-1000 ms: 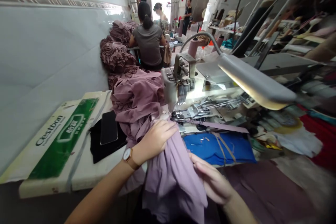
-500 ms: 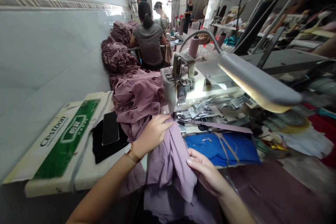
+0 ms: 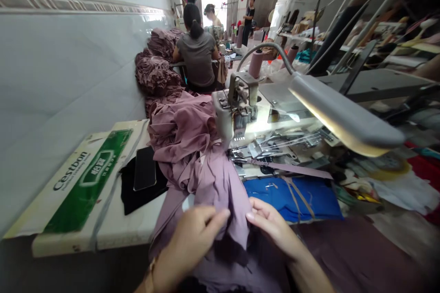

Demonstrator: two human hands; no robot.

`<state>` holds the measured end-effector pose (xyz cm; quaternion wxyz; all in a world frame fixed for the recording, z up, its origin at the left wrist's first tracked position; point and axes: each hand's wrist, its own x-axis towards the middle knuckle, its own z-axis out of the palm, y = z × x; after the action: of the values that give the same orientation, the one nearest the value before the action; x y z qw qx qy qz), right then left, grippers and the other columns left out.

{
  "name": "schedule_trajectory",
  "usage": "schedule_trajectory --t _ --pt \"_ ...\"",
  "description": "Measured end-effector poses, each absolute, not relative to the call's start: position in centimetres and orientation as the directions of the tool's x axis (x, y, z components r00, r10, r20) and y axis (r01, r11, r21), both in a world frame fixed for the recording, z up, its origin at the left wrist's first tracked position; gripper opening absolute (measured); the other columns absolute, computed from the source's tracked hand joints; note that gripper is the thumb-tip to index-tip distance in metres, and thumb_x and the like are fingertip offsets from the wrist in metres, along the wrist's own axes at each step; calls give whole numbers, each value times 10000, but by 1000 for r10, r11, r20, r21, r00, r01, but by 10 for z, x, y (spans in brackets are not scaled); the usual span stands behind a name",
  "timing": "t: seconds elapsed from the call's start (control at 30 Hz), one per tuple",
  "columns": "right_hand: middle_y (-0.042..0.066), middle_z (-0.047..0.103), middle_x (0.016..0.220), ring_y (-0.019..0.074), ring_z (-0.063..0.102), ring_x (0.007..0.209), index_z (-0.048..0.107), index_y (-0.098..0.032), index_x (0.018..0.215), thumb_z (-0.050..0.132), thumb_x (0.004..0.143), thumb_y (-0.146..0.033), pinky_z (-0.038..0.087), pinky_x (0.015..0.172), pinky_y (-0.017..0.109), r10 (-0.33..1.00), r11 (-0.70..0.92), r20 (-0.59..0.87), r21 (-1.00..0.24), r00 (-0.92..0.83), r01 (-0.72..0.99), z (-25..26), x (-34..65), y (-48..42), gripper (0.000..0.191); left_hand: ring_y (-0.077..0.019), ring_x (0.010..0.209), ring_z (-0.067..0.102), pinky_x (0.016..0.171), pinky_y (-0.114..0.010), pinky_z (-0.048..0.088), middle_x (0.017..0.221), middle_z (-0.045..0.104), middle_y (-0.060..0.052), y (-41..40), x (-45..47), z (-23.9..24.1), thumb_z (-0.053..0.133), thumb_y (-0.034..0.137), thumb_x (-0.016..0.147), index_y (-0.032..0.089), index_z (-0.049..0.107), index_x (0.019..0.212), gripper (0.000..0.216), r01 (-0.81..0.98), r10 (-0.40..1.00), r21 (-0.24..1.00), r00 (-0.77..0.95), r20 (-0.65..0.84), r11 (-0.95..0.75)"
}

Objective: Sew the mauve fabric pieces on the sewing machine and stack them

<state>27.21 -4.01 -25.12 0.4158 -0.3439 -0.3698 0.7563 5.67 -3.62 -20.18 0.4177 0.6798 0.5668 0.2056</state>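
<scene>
Table (image 3: 137,231): bears the machine, the fabric heap and a phone (image 3: 143,168) at its left.
Machine (image 3: 237,114): its lamp (image 3: 343,114) lights the needle area, and the fabric's far end reaches the foot.
Fabric (image 3: 220,178): mauve, draped from the foot down over the near table edge.
Left hand (image 3: 187,242): thumb and fingers are pinched on the fabric's lower edge.
Right hand (image 3: 271,226): fingertips are closed on the same edge, just beside the left.
Care: the edge likely wants smoothing flat, layers matched, and only a light pull, so nothing bunches at the foot.

matt, soft mauve cloth (image 3: 220,183) all crumpled up against a painted-metal sewing machine (image 3: 240,114) with shiny steel bits, a smooth grey lamp head (image 3: 343,114), glossy tiled wall (image 3: 68,68), a printed cardboard box (image 3: 79,183) and a glossy black phone (image 3: 143,168)
</scene>
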Motion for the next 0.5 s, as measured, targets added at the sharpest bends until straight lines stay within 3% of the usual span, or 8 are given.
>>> schedule_trajectory --t 0.07,0.13,0.17,0.23,0.3,0.4,0.5 --pt "13 693 770 153 636 733 698 -171 982 707 854 -333 479 702 251 857 -400 -195 -836 -477 -377 -243 270 -40 207 -110 383 454 399 -231 282 465 514 -35 -63 66 -226 195 714 900 145 590 555 774 375 718 823 413 -560 426" --pt "23 708 782 164 649 741 718 -170 1002 711 847 -336 489 708 260 840 -383 -162 -853 -519 -355 -235 267 -38 227 -84 302 377 335 -222 176 463 504 -22 -75 77 -248 118 787 847 135 617 630 849 46 549 674 540 -638 738" --pt "27 713 792 169 653 753 728 -169 1007 713 844 -334 492 713 260 835 -363 -143 -870 -532 -335 -232 265 -37 233 -74 282 352 323 -218 157 475 501 -5 -76 83 -255 168 804 832 138 626 685 822 -129 545 586 565 -620 800" --pt "35 724 819 180 657 788 743 -167 1017 712 843 -335 494 728 261 829 -312 -108 -903 -549 -294 -228 263 -35 244 -53 280 336 319 -196 181 500 501 33 -73 92 -258 425 745 818 150 632 779 631 -415 646 495 497 -580 763" --pt "43 732 848 192 657 815 750 -167 1028 705 846 -341 496 754 274 829 -269 -84 -927 -553 -263 -227 264 -34 256 -47 341 409 353 -169 269 556 554 35 -68 95 -249 680 555 764 151 654 834 412 -552 770 550 327 -548 627" --pt "43 740 869 201 659 824 753 -171 1032 699 845 -361 498 772 287 854 -241 -82 -937 -514 -252 -224 268 -35 271 -122 676 634 607 -186 485 784 684 -26 -61 86 -225 794 366 705 158 705 909 304 -588 911 728 36 -412 352" --pt "31 744 848 203 661 808 758 -172 1014 713 820 -395 500 751 277 844 -241 -82 -941 -530 -238 -220 260 -44 299 -207 959 647 871 -272 499 942 713 -53 -54 66 -202 780 400 720 177 732 944 320 -498 959 861 -178 -222 107"
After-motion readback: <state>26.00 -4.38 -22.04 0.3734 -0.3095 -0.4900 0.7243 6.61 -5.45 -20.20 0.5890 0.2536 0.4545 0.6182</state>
